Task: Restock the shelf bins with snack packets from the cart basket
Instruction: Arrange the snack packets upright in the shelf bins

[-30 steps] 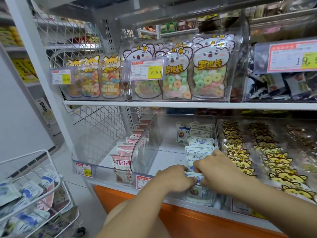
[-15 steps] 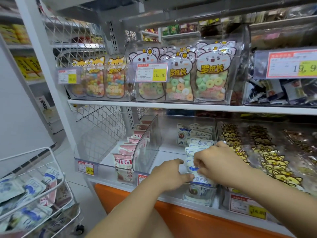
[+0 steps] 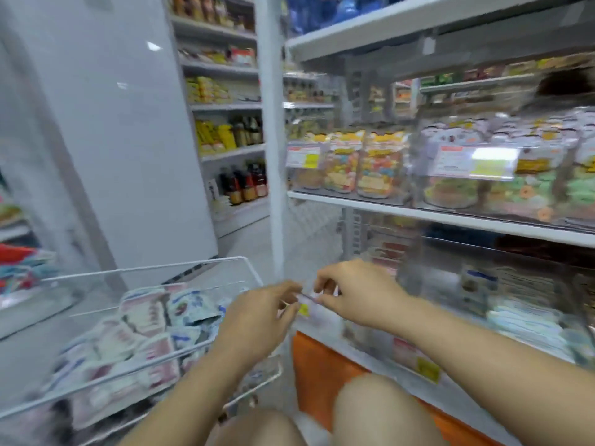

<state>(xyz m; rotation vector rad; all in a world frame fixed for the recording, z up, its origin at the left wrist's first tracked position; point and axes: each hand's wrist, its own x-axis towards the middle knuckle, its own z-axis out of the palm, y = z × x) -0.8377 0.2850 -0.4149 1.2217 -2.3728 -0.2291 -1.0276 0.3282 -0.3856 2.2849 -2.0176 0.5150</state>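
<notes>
Head view, badly smeared: my left hand (image 3: 257, 320) and right hand (image 3: 357, 294) hang side by side in the air, fingertips nearly meeting, between the cart basket (image 3: 145, 272) and the shelf. Both sets of fingers are loosely curled, and I see no packet in either one. A thin pinkish strip shows just behind the fingertips. The blur keeps me from telling whether my right thumb and forefinger touch it.

The snack packets (image 3: 145, 320) lie heaped in the wire basket on my left, pink-and-white ones mixed with blue-and-white ones. My left wrist is over the basket's near right corner.

On my right, the clear shelf bin (image 3: 483, 284) on the lower shelf holds a row of blue-and-white packets (image 3: 521, 320), with a yellow price label (image 3: 425, 368) on the front rail below it. On the shelf above stand candy bags (image 3: 376, 169) in clear bins. Under the lower shelf runs an orange base (image 3: 322, 375), and my bare knee (image 3: 380, 410) is close in front of it. A white upright post (image 3: 273, 156) stands at the shelf's left end, and beyond it are farther shelves with dark bottles (image 3: 244, 185).
</notes>
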